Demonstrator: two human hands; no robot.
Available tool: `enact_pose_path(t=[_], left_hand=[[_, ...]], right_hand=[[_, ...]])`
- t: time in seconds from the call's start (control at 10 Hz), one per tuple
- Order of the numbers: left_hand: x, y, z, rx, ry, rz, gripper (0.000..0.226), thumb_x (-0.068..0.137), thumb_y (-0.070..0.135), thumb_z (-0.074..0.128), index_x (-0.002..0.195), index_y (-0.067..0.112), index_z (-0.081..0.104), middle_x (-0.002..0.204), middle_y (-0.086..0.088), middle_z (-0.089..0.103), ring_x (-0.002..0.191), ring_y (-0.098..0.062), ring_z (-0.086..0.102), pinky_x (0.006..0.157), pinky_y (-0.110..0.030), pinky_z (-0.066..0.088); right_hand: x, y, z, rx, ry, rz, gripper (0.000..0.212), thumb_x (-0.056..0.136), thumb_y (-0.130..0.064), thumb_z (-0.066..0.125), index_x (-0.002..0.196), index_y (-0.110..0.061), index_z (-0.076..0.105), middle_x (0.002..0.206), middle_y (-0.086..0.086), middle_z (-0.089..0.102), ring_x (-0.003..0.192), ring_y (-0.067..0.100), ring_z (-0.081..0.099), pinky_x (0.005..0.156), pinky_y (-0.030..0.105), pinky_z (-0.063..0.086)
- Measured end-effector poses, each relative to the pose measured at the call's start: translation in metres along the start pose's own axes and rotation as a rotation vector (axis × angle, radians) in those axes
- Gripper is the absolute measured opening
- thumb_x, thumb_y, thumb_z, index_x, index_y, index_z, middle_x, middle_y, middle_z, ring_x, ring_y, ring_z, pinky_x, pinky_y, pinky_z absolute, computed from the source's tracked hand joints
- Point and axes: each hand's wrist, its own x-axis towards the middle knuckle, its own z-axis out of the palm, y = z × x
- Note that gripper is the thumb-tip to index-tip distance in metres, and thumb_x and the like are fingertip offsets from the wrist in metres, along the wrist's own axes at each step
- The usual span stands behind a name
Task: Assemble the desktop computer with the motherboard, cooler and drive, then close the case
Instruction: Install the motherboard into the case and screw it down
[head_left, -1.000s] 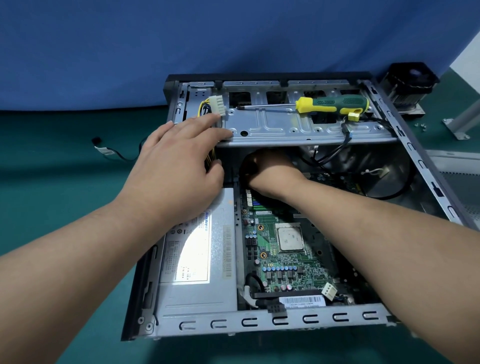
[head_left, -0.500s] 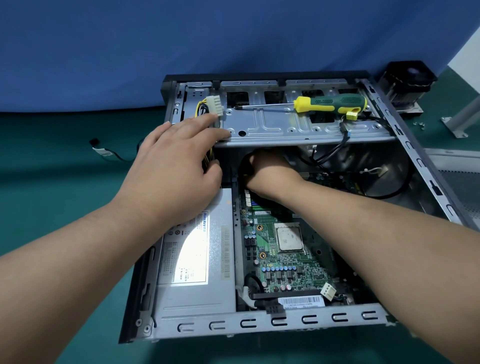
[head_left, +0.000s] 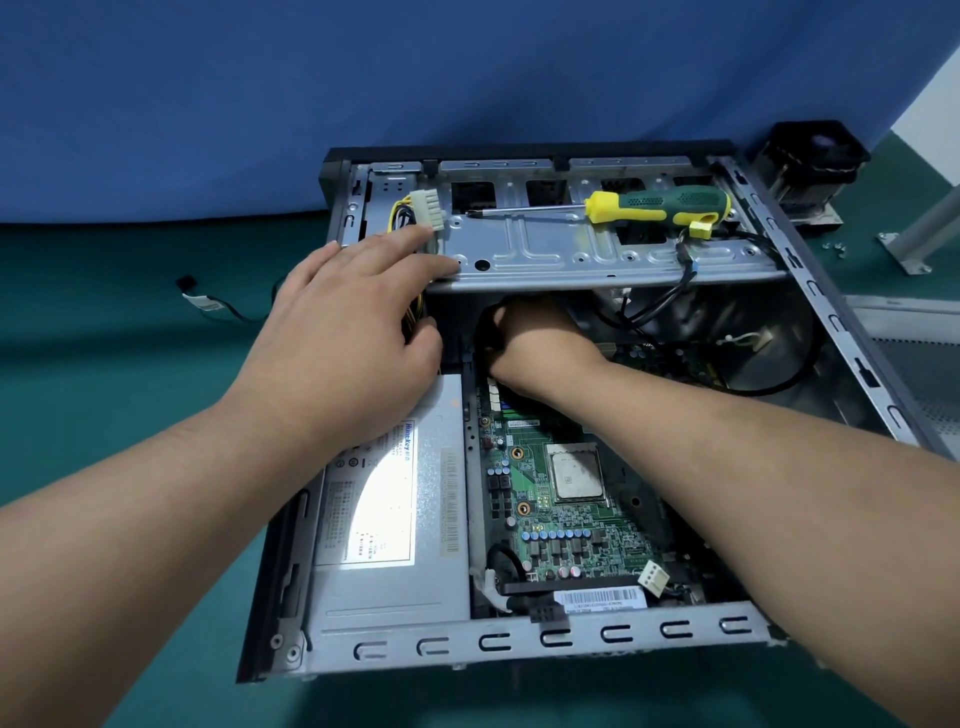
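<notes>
Left hand (head_left: 343, 332) lies spread on the near edge of the metal drive tray (head_left: 597, 254), fingers straight, thumb beside the yellow wires (head_left: 415, 312). Right hand (head_left: 535, 338) reaches under that tray inside the open case (head_left: 519, 636); its fingers are hidden (curled or not, I cannot tell). Motherboard (head_left: 566, 525) sits in the case beside the power supply (head_left: 389, 519). Screwdriver (head_left: 654, 207) rests on the tray, and the cooler (head_left: 810, 161) stands on the green surface (head_left: 104, 322) behind the case.
</notes>
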Motion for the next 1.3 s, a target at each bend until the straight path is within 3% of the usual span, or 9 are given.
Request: enact_pose_path(t=[0.2, 0.4, 0.6, 0.8, 1.0, 1.3], left_hand=[[0.0001, 0.0003, 0.0003, -0.002, 0.002, 0.001, 0.06, 0.085, 0.039, 0.039, 0.144, 0.039, 0.051, 0.161, 0.019, 0.033, 0.148, -0.004, 0.029, 0.125, -0.034, 0.008], [-0.0007, -0.0007, -0.0001, -0.001, -0.004, 0.005, 0.059, 0.087, 0.039, 0.038, 0.145, 0.04, 0.049, 0.162, 0.019, 0.032, 0.149, -0.004, 0.028, 0.126, -0.035, 0.007], [-0.0004, -0.0017, 0.0012, -0.003, -0.003, 0.009, 0.056, 0.09, 0.036, 0.044, 0.145, 0.039, 0.05, 0.162, 0.019, 0.033, 0.149, -0.005, 0.028, 0.126, -0.035, 0.008], [0.0002, -0.0012, -0.0001, -0.006, -0.004, 0.0, 0.06, 0.085, 0.039, 0.038, 0.144, 0.04, 0.05, 0.161, 0.02, 0.033, 0.147, -0.005, 0.029, 0.126, -0.036, 0.009], [0.0, -0.0006, 0.0002, -0.009, -0.003, -0.001, 0.061, 0.084, 0.038, 0.038, 0.144, 0.04, 0.051, 0.161, 0.019, 0.034, 0.147, -0.005, 0.03, 0.126, -0.036, 0.009], [0.001, -0.0011, 0.0009, -0.007, -0.006, 0.001, 0.062, 0.083, 0.038, 0.038, 0.144, 0.04, 0.051, 0.161, 0.019, 0.034, 0.147, -0.005, 0.029, 0.127, -0.037, 0.01]], right_hand=[[0.0007, 0.0032, -0.0001, -0.058, 0.013, -0.042, 0.017, 0.088, -0.025, 0.068, 0.104, -0.019, 0.07, 0.116, 0.011, 0.067, 0.108, 0.033, 0.063, 0.087, 0.029, 0.048], [0.0015, 0.0074, -0.0017, -0.053, -0.02, -0.068, 0.02, 0.09, -0.028, 0.068, 0.106, -0.016, 0.068, 0.115, 0.012, 0.066, 0.109, 0.032, 0.061, 0.079, 0.025, 0.039], [-0.0003, 0.0068, -0.0014, -0.062, -0.005, -0.096, 0.026, 0.089, -0.026, 0.066, 0.114, -0.018, 0.068, 0.12, 0.013, 0.064, 0.112, 0.032, 0.06, 0.084, 0.027, 0.044], [0.002, 0.0067, -0.0002, -0.084, -0.002, -0.087, 0.024, 0.091, -0.029, 0.067, 0.112, -0.018, 0.068, 0.121, 0.012, 0.065, 0.112, 0.032, 0.061, 0.087, 0.029, 0.045], [0.0007, 0.009, -0.004, -0.057, -0.035, -0.079, 0.023, 0.091, -0.03, 0.065, 0.109, -0.017, 0.066, 0.117, 0.013, 0.065, 0.11, 0.032, 0.061, 0.079, 0.025, 0.037], [0.0025, 0.0082, -0.0015, -0.074, -0.038, -0.073, 0.026, 0.093, -0.03, 0.064, 0.116, -0.018, 0.066, 0.123, 0.012, 0.064, 0.114, 0.032, 0.059, 0.08, 0.024, 0.034]])
